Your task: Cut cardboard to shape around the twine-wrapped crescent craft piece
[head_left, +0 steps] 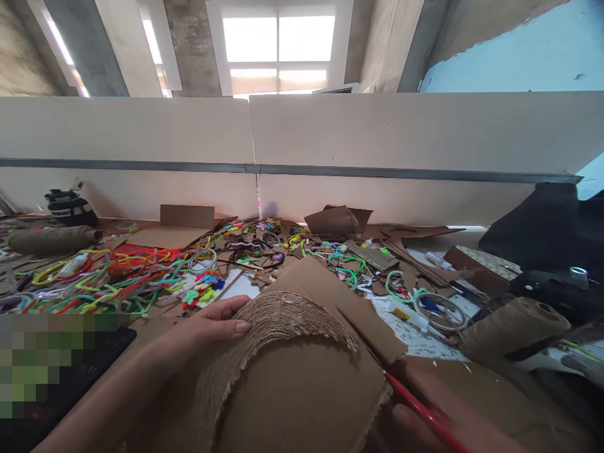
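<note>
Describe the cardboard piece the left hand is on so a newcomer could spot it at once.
On the cluttered craft table, look nearest the camera, in front of the pile of coloured pipe cleaners. The left hand rests on a cardboard piece; unlike the bare scraps around it, a curved band of wound twine covers it.

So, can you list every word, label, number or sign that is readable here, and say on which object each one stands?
None can be read.
Glue bottle: it has a yellow label, too small and blurred to read.
Dark tablet near the left hand: the screen is pixelated, nothing legible.
Cardboard piece with its twine arc: no print visible.
</note>
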The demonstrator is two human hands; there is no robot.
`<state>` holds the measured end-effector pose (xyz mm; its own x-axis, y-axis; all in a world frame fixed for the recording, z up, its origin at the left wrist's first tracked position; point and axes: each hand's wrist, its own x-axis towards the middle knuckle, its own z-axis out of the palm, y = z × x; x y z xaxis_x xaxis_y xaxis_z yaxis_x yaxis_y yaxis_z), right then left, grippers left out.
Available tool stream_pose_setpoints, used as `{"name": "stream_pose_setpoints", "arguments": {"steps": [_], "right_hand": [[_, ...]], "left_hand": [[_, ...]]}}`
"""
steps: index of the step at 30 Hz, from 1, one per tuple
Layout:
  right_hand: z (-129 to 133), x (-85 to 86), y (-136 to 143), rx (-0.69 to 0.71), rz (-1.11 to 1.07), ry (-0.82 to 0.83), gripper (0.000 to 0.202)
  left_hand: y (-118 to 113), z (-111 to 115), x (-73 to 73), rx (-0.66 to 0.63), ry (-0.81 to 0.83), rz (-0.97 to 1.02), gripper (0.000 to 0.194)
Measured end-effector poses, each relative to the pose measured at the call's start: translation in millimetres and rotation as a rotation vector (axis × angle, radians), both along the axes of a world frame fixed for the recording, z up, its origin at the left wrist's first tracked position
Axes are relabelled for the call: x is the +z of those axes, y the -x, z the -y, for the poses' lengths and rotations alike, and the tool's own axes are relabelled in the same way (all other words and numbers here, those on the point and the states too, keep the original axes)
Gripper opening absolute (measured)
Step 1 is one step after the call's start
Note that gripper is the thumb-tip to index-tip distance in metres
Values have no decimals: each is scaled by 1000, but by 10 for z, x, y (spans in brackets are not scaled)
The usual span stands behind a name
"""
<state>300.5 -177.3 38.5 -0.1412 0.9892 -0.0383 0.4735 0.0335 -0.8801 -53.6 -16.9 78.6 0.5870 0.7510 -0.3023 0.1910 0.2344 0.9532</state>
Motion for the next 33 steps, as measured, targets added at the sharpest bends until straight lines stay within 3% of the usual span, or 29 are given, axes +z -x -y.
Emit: {"name": "stream_pose_setpoints", "arguments": {"steps": [3,5,8,10,12,14,17,20,23,26,29,33], "right_hand": [[-33,168,65,-22,256,17,47],[-42,183,52,-63,417,0,44],[-58,19,-73,-176,567,-38,46],[-84,-131,-177,-215,663,-51,49],[-119,-225,-246,-168,710,-67,50],[-157,-214,-265,-87,705,-76,48],[-219,-34,-225,-104,521,-83,44],[-300,184,-111,-174,94,-31,51],[-387,301,88,-70,-325,204,53],[-447,312,280,70,-640,403,45],[-474,276,348,91,-778,439,38],[-507,243,287,163,-769,473,38]], "left_hand": [[66,5,-86,93,105,23,65],[144,-16,-108,175,105,89,69],[290,-55,-110,245,90,160,71],[375,-74,-124,244,94,90,71],[433,-90,-159,239,85,-21,73],[452,-100,-199,236,49,-116,75],[405,-92,-209,193,-10,-201,75],[300,-51,-140,94,-41,-231,73],[224,-19,-58,6,-80,-256,74],[238,-16,-35,-34,-120,-315,76],[306,-5,-52,-34,-139,-358,76],[322,60,-40,-48,-139,-326,73]]}}
